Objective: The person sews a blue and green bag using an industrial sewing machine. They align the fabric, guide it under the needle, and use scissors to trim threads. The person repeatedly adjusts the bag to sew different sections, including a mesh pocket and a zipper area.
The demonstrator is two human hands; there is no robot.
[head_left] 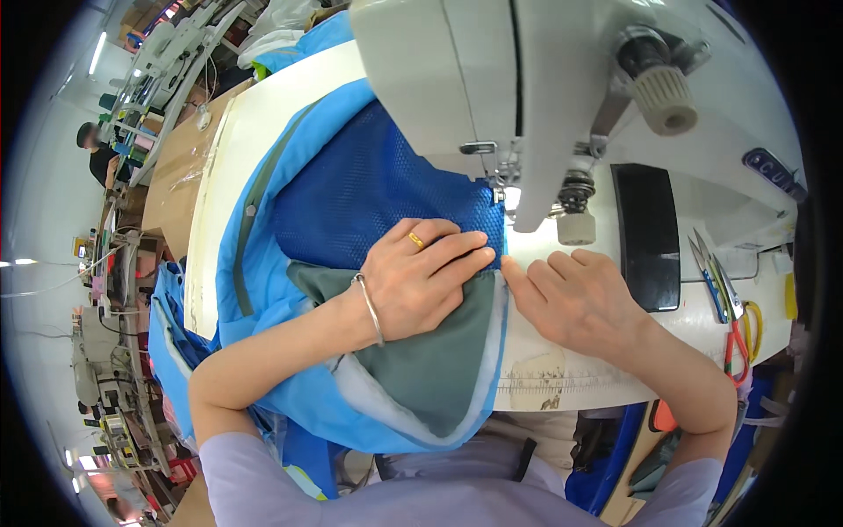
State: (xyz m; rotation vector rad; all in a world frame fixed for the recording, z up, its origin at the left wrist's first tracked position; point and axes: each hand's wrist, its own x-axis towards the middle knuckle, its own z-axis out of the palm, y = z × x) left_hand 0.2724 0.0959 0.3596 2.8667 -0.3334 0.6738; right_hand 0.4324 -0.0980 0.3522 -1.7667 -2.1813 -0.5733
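Note:
My left hand [421,279], with a gold ring and a silver bangle, lies flat on a blue garment [334,202] spread over the sewing table. Its fingers press the dark blue mesh panel and grey fabric [439,351] toward the needle. My right hand [571,299] rests on the white table beside the garment's right edge, fingertips touching the seam just in front of the presser foot [502,189]. The white sewing machine [527,79] rises above both hands.
Scissors and snips [729,307] lie at the table's right edge beside a black panel [648,235]. A cardboard sheet [180,167] covers the table to the left. Another person [97,154] sits at the far left among other sewing machines.

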